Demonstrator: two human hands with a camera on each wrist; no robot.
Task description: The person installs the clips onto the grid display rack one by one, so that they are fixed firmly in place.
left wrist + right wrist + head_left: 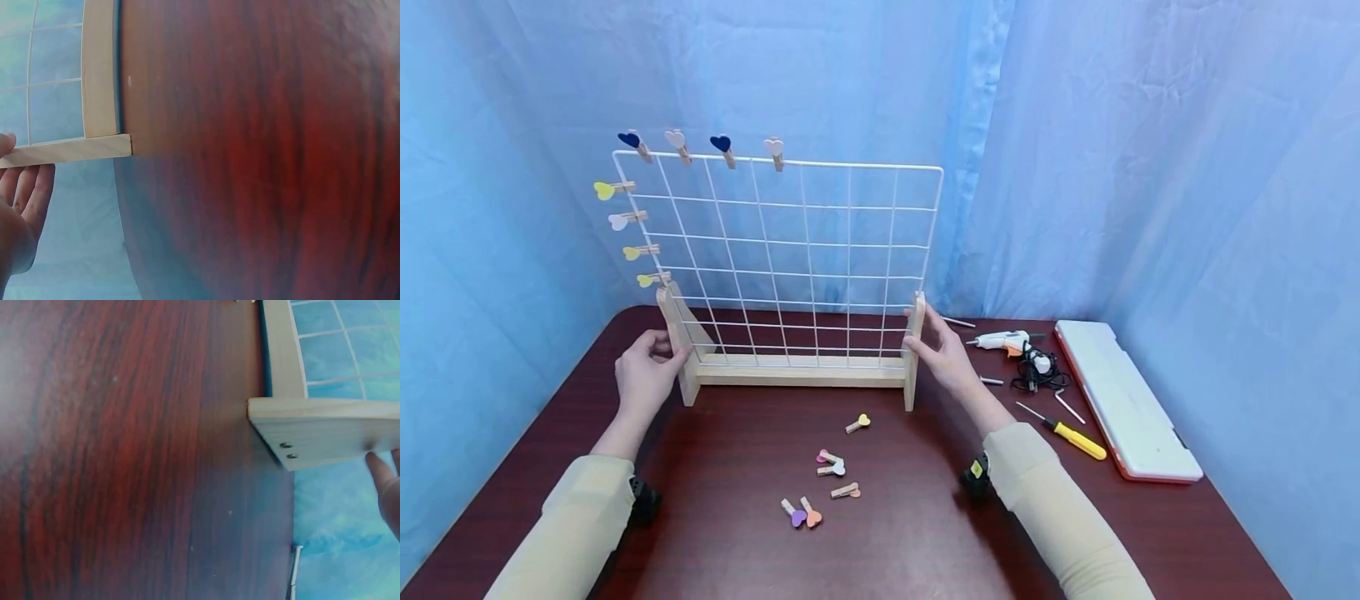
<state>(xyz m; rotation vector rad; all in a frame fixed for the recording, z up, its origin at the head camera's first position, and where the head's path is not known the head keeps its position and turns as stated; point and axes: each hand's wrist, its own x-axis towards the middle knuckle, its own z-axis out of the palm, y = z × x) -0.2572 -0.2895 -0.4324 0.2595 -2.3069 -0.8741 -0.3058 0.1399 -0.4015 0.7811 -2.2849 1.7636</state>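
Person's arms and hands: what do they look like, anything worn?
Left hand and right hand are bare, no gloves. Left sleeve and right sleeve are long, plain pale cream. A small black device shows beneath each cuff: left device, right device, the right with a yellow mark. No cables visible.

Head cam: up high, faces fwd & down, gets whole grid (pixel 808 242) + most of bench (pixel 722 467). L wrist cam: low, close, pic sideways, on L post (pixel 69 150). R wrist cam: ditto, R post (pixel 325 432). All 3 share crossbar (pixel 801 377), pt of grid.
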